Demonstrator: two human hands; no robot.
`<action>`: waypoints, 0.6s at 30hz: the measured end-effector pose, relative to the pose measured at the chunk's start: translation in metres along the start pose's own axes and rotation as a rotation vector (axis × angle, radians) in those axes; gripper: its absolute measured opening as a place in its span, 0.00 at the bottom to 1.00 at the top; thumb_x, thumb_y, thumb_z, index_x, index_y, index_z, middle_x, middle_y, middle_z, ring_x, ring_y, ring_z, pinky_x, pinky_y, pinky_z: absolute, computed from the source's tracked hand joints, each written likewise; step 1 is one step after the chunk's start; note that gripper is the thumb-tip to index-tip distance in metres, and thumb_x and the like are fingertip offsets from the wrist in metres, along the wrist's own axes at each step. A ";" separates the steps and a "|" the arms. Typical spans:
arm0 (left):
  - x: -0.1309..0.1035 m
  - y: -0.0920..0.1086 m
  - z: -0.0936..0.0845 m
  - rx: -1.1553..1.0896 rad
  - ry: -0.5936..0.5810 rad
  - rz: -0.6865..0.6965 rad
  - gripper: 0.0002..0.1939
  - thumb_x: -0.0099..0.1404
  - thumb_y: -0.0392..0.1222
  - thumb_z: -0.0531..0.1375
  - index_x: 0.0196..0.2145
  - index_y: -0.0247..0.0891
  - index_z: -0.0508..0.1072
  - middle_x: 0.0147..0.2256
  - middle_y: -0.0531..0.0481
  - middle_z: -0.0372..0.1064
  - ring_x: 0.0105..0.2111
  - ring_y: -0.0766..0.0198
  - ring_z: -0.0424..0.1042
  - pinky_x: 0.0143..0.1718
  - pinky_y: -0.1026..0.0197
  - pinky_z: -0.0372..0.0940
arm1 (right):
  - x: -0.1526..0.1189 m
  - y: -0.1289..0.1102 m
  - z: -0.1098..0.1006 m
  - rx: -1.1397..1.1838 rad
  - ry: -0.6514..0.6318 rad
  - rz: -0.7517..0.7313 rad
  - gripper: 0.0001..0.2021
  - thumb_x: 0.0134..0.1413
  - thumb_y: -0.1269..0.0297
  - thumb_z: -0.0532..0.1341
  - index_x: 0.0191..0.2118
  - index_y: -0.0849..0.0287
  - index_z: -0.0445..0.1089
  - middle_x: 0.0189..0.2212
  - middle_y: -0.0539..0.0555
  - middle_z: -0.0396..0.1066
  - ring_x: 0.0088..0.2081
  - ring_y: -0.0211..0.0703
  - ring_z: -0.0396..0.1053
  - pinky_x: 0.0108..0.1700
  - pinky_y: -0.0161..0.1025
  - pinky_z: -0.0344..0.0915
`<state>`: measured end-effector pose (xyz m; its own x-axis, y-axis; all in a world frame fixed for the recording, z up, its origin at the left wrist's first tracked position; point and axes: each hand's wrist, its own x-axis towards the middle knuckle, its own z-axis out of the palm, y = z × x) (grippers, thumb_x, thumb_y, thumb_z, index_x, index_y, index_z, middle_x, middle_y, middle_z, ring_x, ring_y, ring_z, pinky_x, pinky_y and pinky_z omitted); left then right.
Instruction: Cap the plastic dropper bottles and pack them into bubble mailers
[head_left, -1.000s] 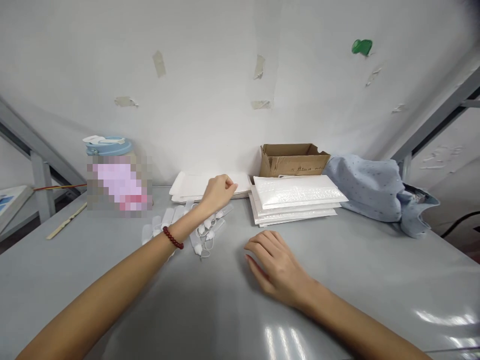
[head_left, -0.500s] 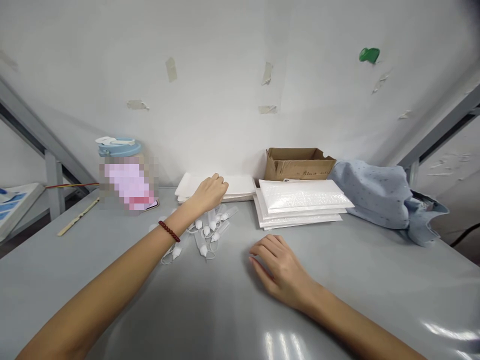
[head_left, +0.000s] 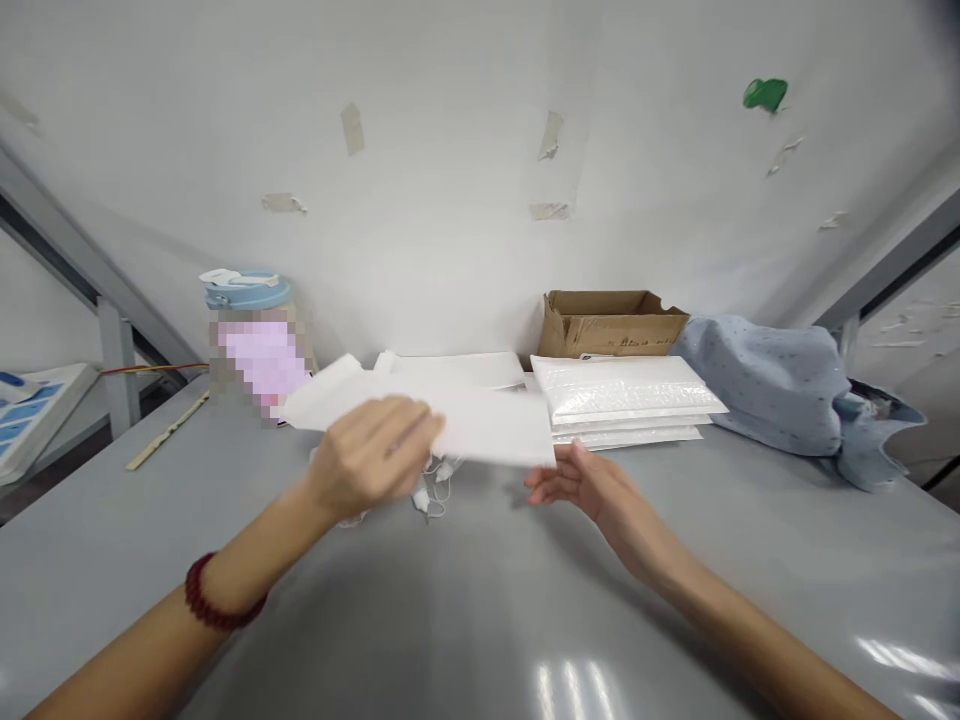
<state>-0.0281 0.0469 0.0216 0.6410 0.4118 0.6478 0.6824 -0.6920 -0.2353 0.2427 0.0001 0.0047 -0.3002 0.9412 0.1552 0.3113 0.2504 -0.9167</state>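
My left hand (head_left: 379, 452) is closed on the near edge of a white envelope (head_left: 491, 420), holding it level above the table. A bent flap sticks up at the envelope's left end. By the right corner, my right hand (head_left: 574, 480) is held with its fingers apart; whether it touches the envelope I cannot tell. Beneath lie several small clear tubes with white caps and cord loops (head_left: 424, 497), mostly hidden by the envelope and my left hand. Behind, against the wall, rests a stack of white envelopes (head_left: 457, 368).
White padded mailers (head_left: 626, 388) are stacked at the right, with an open cardboard box (head_left: 615, 330) behind them. Blue cloth (head_left: 757, 385) lies farther right. A blue-lidded container (head_left: 251, 292) and a thin strip (head_left: 166, 432) are at the left on the grey table (head_left: 450, 620).
My left hand has come back from the envelope stack with one envelope in its grip. My right hand has lifted and turned toward the envelope's right end.
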 end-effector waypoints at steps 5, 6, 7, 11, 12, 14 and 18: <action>-0.029 0.043 -0.006 -0.251 -0.062 0.249 0.14 0.64 0.37 0.54 0.46 0.39 0.72 0.38 0.43 0.76 0.39 0.56 0.74 0.39 0.56 0.69 | 0.002 -0.003 -0.010 0.494 -0.150 0.401 0.15 0.53 0.55 0.63 0.42 0.60 0.71 0.36 0.56 0.75 0.37 0.44 0.73 0.42 0.42 0.68; -0.028 0.046 -0.007 -0.256 -0.075 0.214 0.13 0.64 0.39 0.53 0.45 0.38 0.73 0.36 0.43 0.76 0.37 0.56 0.74 0.38 0.56 0.69 | 0.003 -0.003 -0.012 0.472 -0.140 0.433 0.14 0.49 0.57 0.66 0.40 0.60 0.72 0.35 0.55 0.75 0.36 0.43 0.73 0.42 0.41 0.68; -0.026 0.044 -0.008 -0.240 -0.082 0.129 0.13 0.65 0.40 0.52 0.44 0.37 0.73 0.35 0.43 0.76 0.36 0.56 0.74 0.37 0.55 0.68 | 0.003 -0.003 -0.015 0.436 -0.128 0.451 0.13 0.47 0.58 0.67 0.38 0.59 0.72 0.34 0.54 0.74 0.35 0.43 0.72 0.41 0.41 0.67; -0.019 0.012 -0.020 -0.119 -0.085 -0.615 0.15 0.66 0.47 0.51 0.41 0.37 0.73 0.39 0.42 0.74 0.40 0.53 0.71 0.39 0.54 0.66 | 0.006 -0.008 -0.030 0.298 -0.085 0.444 0.11 0.47 0.56 0.67 0.32 0.58 0.70 0.30 0.52 0.73 0.33 0.42 0.70 0.38 0.41 0.67; -0.019 0.002 -0.025 -0.155 -0.138 -0.807 0.16 0.64 0.50 0.53 0.41 0.37 0.72 0.39 0.43 0.74 0.41 0.52 0.71 0.38 0.55 0.66 | 0.006 -0.010 -0.033 0.277 -0.078 0.435 0.12 0.47 0.55 0.66 0.32 0.57 0.70 0.30 0.51 0.72 0.33 0.42 0.70 0.37 0.41 0.67; -0.019 -0.015 -0.034 -0.404 -0.319 -1.070 0.19 0.61 0.54 0.55 0.42 0.38 0.72 0.38 0.45 0.74 0.39 0.53 0.71 0.35 0.57 0.65 | 0.007 -0.010 -0.038 0.235 -0.073 0.423 0.13 0.48 0.53 0.65 0.32 0.57 0.69 0.30 0.52 0.71 0.33 0.42 0.69 0.37 0.42 0.67; -0.018 -0.022 -0.044 -1.105 -0.649 -1.164 0.11 0.60 0.48 0.58 0.35 0.39 0.73 0.33 0.51 0.74 0.36 0.58 0.72 0.35 0.62 0.63 | 0.004 -0.003 -0.040 -0.127 -0.054 0.371 0.19 0.50 0.44 0.60 0.35 0.56 0.70 0.28 0.55 0.70 0.27 0.45 0.68 0.29 0.43 0.66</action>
<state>-0.0705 0.0291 0.0467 0.2414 0.9108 -0.3350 0.4868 0.1849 0.8537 0.2768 0.0122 0.0232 -0.1922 0.9606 -0.2007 0.5159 -0.0751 -0.8534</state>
